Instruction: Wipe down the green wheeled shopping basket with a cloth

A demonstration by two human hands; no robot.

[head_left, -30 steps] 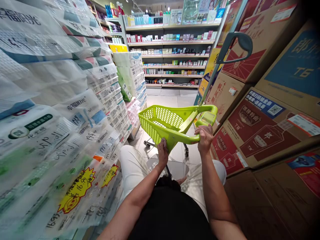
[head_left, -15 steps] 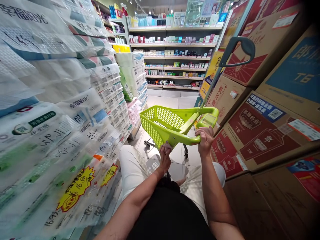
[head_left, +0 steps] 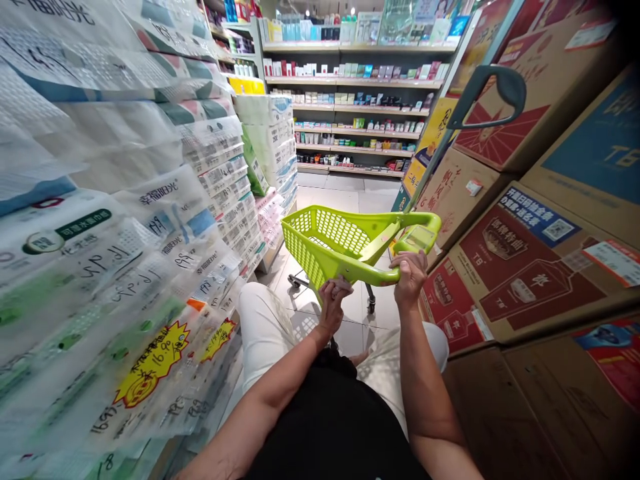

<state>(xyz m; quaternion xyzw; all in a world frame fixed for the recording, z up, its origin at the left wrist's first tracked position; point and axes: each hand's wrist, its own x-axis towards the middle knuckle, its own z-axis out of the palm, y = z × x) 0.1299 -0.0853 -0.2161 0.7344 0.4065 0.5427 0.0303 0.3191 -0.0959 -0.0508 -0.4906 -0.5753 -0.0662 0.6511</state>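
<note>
A lime-green shopping basket cart (head_left: 320, 250) with perforated sides stands before me, turned so its handle is at the right. My right hand (head_left: 410, 277) is wrapped around the cart's handle. Closed over a small, pale pinkish cloth (head_left: 341, 285), my left hand (head_left: 331, 310) presses it to the cart's near side, below the rim. The fingers partly cover the cloth. Inside the cart's basket only the perforated walls and bottom show.
Plastic-wrapped tissue packs (head_left: 150, 220) with handwritten prices are stacked high on my left. Cardboard boxes (head_left: 530, 260) rise on my right, beside a grey trolley handle (head_left: 493, 97). Shelves of small packaged goods (head_left: 357, 110) stand across the far end of the tiled aisle.
My left hand has moved slightly up along the cart's side with the cloth. My right hand keeps its hold on the handle. The view has shifted a little.
</note>
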